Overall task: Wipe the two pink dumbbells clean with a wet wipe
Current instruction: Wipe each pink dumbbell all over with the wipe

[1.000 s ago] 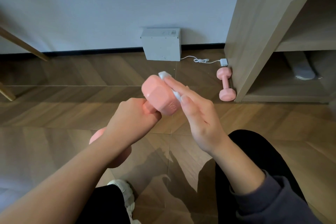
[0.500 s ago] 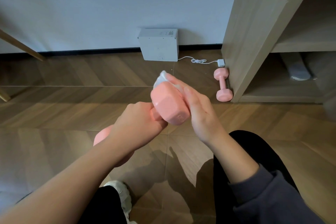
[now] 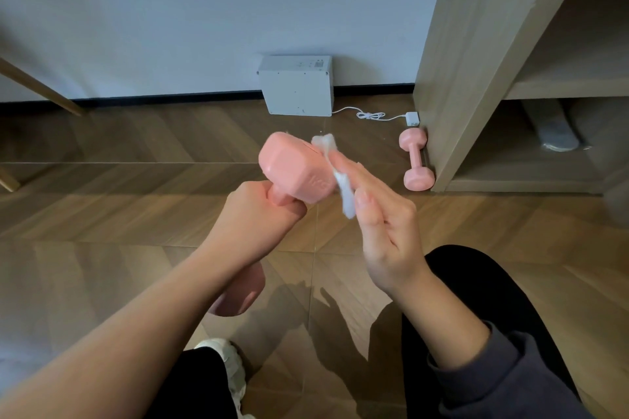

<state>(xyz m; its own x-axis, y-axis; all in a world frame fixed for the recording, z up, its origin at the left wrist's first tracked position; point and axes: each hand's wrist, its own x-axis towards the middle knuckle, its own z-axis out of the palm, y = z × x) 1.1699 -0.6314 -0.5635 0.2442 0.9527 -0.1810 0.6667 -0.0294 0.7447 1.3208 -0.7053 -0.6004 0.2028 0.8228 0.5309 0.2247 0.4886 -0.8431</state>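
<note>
My left hand [image 3: 258, 214] grips the handle of a pink dumbbell [image 3: 292, 167] and holds it up over the floor, upper head tilted away from me. Its lower head shows below my left wrist. My right hand [image 3: 384, 224] presses a white wet wipe [image 3: 340, 177] against the right side of the upper head with straight fingers. The wipe sticks out above and below the fingers. A second pink dumbbell [image 3: 416, 160] lies on the floor against the foot of the wooden shelf unit.
A grey box [image 3: 296, 85] stands against the wall, with a white cable and plug [image 3: 412, 118] beside it. The wooden shelf unit [image 3: 459, 78] fills the right side, a grey slipper [image 3: 554, 133] in its bottom compartment. My knees and a white shoe [image 3: 228, 364] are below.
My right hand has slid the wipe from over the top of the dumbbell head down to its right side. The dumbbell head has shifted a little left and turned.
</note>
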